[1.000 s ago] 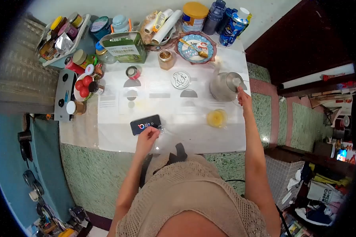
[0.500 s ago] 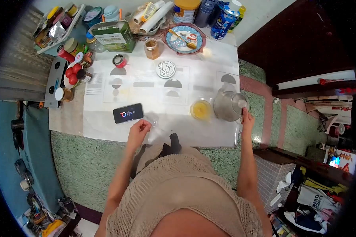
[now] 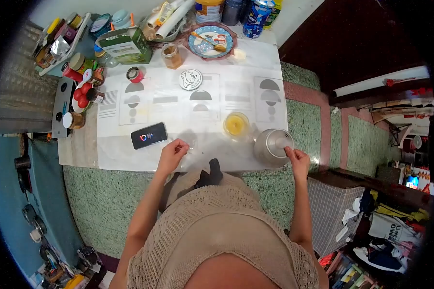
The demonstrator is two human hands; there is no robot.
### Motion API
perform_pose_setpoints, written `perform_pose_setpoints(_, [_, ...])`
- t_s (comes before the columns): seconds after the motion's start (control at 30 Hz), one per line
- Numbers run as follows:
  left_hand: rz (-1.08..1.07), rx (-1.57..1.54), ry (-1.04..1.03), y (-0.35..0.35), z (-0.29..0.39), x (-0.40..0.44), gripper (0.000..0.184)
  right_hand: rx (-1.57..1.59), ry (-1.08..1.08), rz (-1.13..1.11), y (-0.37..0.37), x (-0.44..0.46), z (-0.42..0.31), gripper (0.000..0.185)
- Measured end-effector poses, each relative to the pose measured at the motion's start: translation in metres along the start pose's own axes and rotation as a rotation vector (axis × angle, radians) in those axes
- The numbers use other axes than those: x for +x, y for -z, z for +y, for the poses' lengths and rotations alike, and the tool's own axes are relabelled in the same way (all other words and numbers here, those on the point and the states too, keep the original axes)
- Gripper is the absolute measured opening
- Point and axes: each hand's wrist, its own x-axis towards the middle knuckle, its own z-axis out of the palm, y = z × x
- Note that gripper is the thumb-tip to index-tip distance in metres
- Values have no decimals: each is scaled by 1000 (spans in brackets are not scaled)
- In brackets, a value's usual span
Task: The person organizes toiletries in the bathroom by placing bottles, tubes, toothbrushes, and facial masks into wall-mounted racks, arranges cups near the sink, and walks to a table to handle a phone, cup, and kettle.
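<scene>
At the table's front right corner stands a metal pitcher with a round metal lid. The fingers of my right hand are closed at its right side, apparently on the handle, which they mostly cover. Left of the pitcher is a clear glass with yellow liquid in it. My left hand is by the front edge with its fingertips pinched together. Something small and see-through shows faintly beside them; I cannot make out what it is. A dark phone with a lit screen lies just beyond that hand.
Further back are a round lid with a drawing, an open jar of brown contents, a small red-sided container and a blue-rimmed plate. A green box, jars and red tomatoes line the left.
My right hand has brought the pitcher nearer to me, to the table's front right corner. The view has shifted slightly. My left hand stays near the phone, fingers still pinched.
</scene>
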Motion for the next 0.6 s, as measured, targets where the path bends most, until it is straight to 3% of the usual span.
perform_pose_setpoints(0.23, [-11,26,29,0,-4,-10,15,-421,106,-18,1,-5,-25,60])
perform_pose_setpoints(0.6, [35,-48,68,1,-18,-24,16,-482,166,-4,-1,-5,-40,63])
